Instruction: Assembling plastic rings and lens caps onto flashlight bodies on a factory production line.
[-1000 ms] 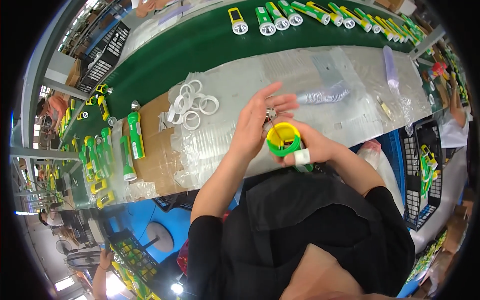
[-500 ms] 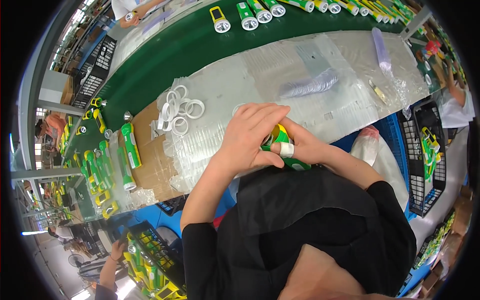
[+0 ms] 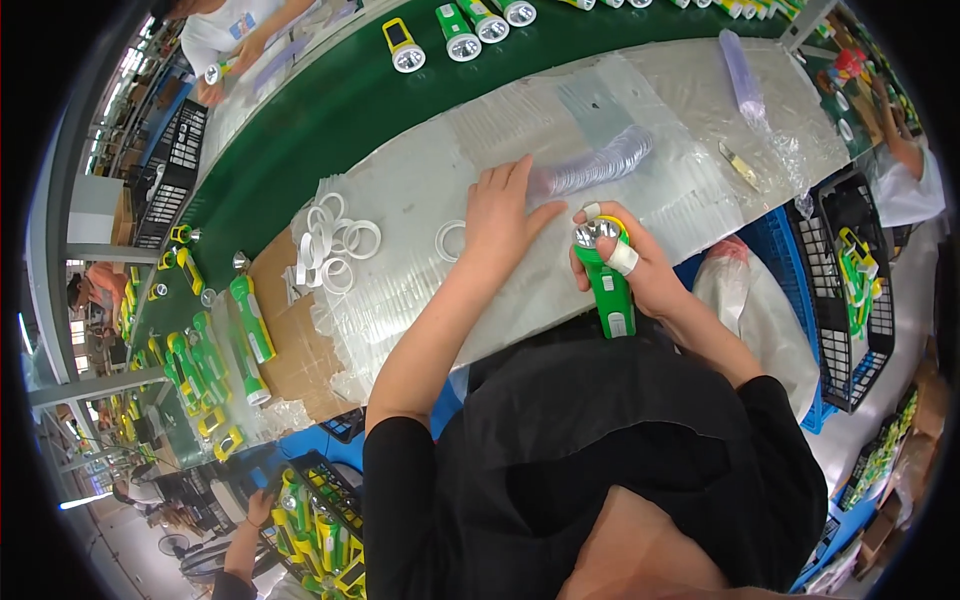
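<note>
My right hand [image 3: 645, 265] is closed around a green flashlight [image 3: 612, 300] with a yellow rim, its silver reflector facing up and its body pointing toward me. White tape wraps the thumb and a finger of that hand. My left hand [image 3: 505, 215] lies over the plastic-covered table with its fingers stretched and the thumb apart. Its fingertips are at the near end of a long row of clear round discs [image 3: 600, 165]; whether they touch it I cannot tell. A single white ring [image 3: 451, 241] lies just left of that hand, and a pile of white rings [image 3: 335, 245] is farther left.
Several flashlights [image 3: 462, 40] stand along the green surface [image 3: 330, 110] at the far side. More lie at the left [image 3: 250, 320]. A cutter knife [image 3: 738, 165] and a plastic-wrapped roll [image 3: 742, 80] are at the right. Black crates [image 3: 850, 300] flank the table, and co-workers sit nearby.
My hands have come apart. The left has moved forward to the row of discs, while the right keeps the flashlight, now turned so its reflector shows. The single ring has come into view.
</note>
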Tool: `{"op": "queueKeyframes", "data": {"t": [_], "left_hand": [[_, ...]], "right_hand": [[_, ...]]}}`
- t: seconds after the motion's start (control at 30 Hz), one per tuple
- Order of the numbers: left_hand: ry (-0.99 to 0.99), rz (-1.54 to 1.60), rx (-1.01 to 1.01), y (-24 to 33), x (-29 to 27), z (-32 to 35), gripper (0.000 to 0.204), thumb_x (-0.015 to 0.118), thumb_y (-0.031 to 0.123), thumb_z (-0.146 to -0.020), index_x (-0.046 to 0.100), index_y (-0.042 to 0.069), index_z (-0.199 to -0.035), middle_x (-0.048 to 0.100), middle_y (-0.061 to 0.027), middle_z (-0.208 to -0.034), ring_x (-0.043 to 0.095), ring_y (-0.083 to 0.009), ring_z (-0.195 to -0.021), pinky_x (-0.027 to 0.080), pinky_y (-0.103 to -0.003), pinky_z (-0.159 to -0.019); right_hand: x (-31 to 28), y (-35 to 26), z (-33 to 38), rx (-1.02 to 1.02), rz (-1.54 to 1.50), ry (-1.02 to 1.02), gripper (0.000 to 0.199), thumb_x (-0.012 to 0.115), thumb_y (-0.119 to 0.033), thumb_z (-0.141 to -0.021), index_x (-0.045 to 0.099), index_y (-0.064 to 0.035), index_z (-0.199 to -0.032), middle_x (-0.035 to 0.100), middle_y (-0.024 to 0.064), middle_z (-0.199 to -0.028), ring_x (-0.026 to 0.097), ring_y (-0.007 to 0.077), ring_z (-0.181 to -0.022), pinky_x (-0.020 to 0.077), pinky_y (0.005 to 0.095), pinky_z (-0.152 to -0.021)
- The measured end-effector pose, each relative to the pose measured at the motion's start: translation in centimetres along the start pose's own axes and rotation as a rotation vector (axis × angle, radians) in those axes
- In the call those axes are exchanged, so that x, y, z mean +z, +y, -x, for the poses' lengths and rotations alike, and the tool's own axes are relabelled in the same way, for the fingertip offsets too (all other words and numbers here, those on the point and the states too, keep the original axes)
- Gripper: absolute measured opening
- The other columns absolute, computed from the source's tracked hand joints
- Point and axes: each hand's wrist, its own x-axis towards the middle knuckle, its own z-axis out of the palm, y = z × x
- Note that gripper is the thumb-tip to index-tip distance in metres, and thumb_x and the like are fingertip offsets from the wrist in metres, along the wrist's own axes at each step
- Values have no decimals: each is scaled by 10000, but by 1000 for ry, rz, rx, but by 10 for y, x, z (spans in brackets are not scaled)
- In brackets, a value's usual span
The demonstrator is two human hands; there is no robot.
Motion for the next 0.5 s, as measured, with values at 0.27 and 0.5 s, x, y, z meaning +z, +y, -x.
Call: {"op": "queueKeyframes", "data": {"t": [0.27, 0.5], "left_hand": [[58, 455, -75, 11, -25, -1, 477, 752, 167, -778, 618, 24, -1213, 600, -121, -1053, 550, -256, -978, 456, -347, -787], [36, 380, 244, 38, -61, 35, 366, 499, 173, -940, 613, 53, -1266, 540, -124, -1140, 478, -273, -1053, 393, -367, -890]], "right_hand": [[-1, -7, -2, -16, 40, -21, 460, 600, -374, -935, 472, -52, -1237, 604, 98, -819, 603, 159, -687, 478, 283, -622], [23, -11, -11, -41, 21, -171, 403, 618, -281, -943, 486, -33, -1233, 601, 82, -899, 617, 150, -708, 505, 284, -616]]}}
